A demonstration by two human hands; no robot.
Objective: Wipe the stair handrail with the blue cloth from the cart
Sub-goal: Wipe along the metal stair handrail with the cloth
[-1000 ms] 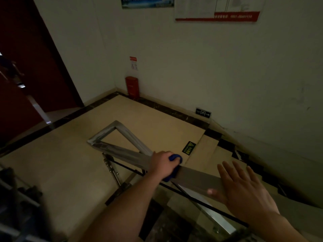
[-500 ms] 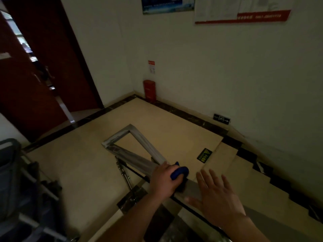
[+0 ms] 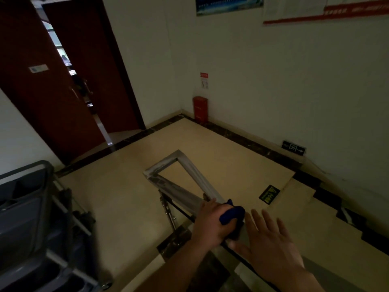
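A flat metal handrail (image 3: 179,192) bends in a loop above the landing and slopes down toward me. My left hand (image 3: 212,223) is wrapped over the rail with the blue cloth (image 3: 231,213) bunched under its fingers, pressed on the rail. Just to the right, my right hand (image 3: 267,243) lies flat with its fingers spread, over the lower stretch of the rail and hiding it. Whether the palm touches the rail is unclear.
A grey cleaning cart (image 3: 27,224) stands at the lower left. Beige landing floor (image 3: 126,197) lies beyond the rail, steps (image 3: 315,211) go down at the right. A dark red door (image 3: 52,87) is ajar at the left. A red box (image 3: 200,109) sits against the wall.
The view has swung left, bringing the cart and door into sight. My left hand with the cloth sits nearer the rail's bend, and my right hand has closed in beside it.
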